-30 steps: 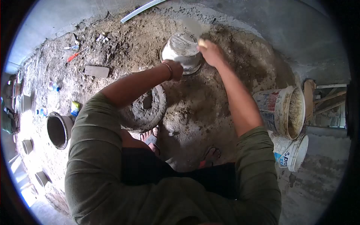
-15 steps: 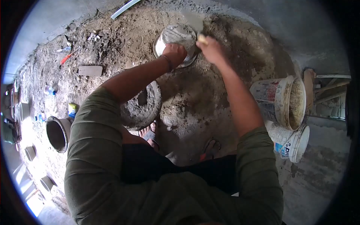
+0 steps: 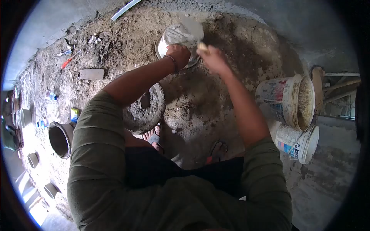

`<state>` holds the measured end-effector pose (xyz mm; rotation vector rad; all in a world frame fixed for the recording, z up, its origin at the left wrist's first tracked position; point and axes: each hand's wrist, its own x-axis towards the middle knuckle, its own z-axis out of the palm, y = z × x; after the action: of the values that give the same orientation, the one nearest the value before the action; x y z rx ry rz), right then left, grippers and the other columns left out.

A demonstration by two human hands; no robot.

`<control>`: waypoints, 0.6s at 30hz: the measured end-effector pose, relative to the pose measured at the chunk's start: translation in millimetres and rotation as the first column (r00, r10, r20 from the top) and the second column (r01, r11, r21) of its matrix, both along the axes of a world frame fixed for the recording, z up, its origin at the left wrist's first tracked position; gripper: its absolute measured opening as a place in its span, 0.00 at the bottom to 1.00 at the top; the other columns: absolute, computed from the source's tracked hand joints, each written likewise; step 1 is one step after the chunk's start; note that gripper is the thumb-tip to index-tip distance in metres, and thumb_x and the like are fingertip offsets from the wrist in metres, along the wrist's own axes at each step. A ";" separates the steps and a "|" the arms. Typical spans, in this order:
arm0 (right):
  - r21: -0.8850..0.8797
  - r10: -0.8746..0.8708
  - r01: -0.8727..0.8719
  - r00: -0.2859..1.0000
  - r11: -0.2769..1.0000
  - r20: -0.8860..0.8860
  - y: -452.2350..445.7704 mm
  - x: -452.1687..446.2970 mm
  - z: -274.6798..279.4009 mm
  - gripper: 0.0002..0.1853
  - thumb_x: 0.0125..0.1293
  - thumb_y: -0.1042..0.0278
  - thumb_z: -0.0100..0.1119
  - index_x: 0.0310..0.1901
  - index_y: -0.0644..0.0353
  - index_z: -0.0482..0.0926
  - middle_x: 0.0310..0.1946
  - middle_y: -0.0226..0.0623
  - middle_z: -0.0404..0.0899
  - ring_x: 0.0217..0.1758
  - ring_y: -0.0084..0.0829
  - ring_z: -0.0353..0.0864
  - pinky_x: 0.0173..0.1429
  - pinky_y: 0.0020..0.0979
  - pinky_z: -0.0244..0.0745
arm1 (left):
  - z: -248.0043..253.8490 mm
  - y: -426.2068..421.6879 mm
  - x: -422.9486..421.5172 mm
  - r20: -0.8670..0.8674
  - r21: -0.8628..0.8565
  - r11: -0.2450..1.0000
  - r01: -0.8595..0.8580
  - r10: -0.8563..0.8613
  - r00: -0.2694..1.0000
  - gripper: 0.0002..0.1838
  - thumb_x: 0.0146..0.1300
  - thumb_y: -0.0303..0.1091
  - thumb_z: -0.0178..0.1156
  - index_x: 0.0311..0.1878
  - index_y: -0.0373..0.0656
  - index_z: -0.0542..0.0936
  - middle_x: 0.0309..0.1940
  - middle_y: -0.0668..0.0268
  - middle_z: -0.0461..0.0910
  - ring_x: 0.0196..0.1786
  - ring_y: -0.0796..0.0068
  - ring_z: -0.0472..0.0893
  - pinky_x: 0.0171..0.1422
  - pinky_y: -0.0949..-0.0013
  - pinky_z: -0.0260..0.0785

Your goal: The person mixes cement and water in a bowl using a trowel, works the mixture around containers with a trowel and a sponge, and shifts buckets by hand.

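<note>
A round, pale pot-like form (image 3: 162, 45) stands on the dirt floor in front of me, wet grey cement (image 3: 178, 34) smeared over its top. My left hand (image 3: 179, 55) is closed on its near side, fingers curled and partly hidden. In my right hand (image 3: 214, 59) is a trowel (image 3: 202, 47), gripped by its light wooden handle. The trowel's blurred blade (image 3: 192, 28) lies over the right part of the cement-covered top. Below my left forearm sits a large round basin (image 3: 160, 106) with grey mortar in it, partly hidden by the arm.
Two dirty buckets (image 3: 274, 96) lie tipped at the right. On the left are a flat grey slab (image 3: 92, 74), a red-handled tool (image 3: 69, 61) and a round cement pot (image 3: 69, 133). A pale strip (image 3: 125, 9) leans near the back wall. My sandalled feet (image 3: 153, 135) are below.
The trowel and my right hand have moved slightly left and toward me, bringing the blade over the form's top. My left hand keeps its place on the form.
</note>
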<state>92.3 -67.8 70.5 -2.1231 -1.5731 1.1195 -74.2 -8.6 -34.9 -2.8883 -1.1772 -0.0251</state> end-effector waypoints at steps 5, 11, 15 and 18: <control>0.222 0.065 -0.097 0.987 0.970 0.150 5.9 28.4 -65.5 0.28 0.68 0.40 0.55 0.47 0.64 0.78 0.42 0.54 0.82 0.48 0.51 0.83 0.50 0.47 0.75 | 14.4 5.9 2.6 -0.126 -0.147 0.988 -0.042 0.023 0.992 0.11 0.59 0.34 0.57 0.39 0.40 0.85 0.40 0.54 0.83 0.47 0.54 0.83 0.48 0.48 0.76; 0.392 0.115 -0.193 0.970 0.899 0.213 8.0 20.9 -55.3 0.31 0.68 0.37 0.53 0.47 0.65 0.79 0.39 0.53 0.83 0.45 0.50 0.84 0.47 0.46 0.77 | 24.5 -0.5 0.3 -0.143 -0.187 0.977 -0.100 0.073 0.987 0.12 0.59 0.33 0.58 0.41 0.39 0.85 0.43 0.53 0.83 0.49 0.52 0.83 0.50 0.49 0.76; 0.217 0.045 -0.065 0.994 0.974 0.095 22.5 17.3 -14.4 0.30 0.69 0.40 0.54 0.45 0.68 0.79 0.29 0.51 0.83 0.29 0.47 0.85 0.38 0.44 0.78 | 22.9 -4.5 -1.1 -0.140 -0.128 0.991 -0.036 0.018 0.990 0.13 0.60 0.34 0.57 0.44 0.40 0.84 0.46 0.54 0.83 0.48 0.53 0.83 0.50 0.50 0.76; 0.128 0.072 -0.080 0.995 0.989 0.068 4.6 23.7 -62.3 0.28 0.70 0.42 0.55 0.41 0.67 0.78 0.25 0.46 0.81 0.21 0.39 0.82 0.30 0.41 0.77 | 25.5 -2.9 -0.8 -0.192 -0.076 0.996 -0.046 0.030 0.981 0.14 0.63 0.34 0.56 0.48 0.41 0.83 0.46 0.54 0.82 0.47 0.55 0.83 0.50 0.51 0.77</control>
<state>116.0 -63.2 8.2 -2.0484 -1.7190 0.9522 -75.0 -11.5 -9.3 -2.8554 -1.2243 0.2992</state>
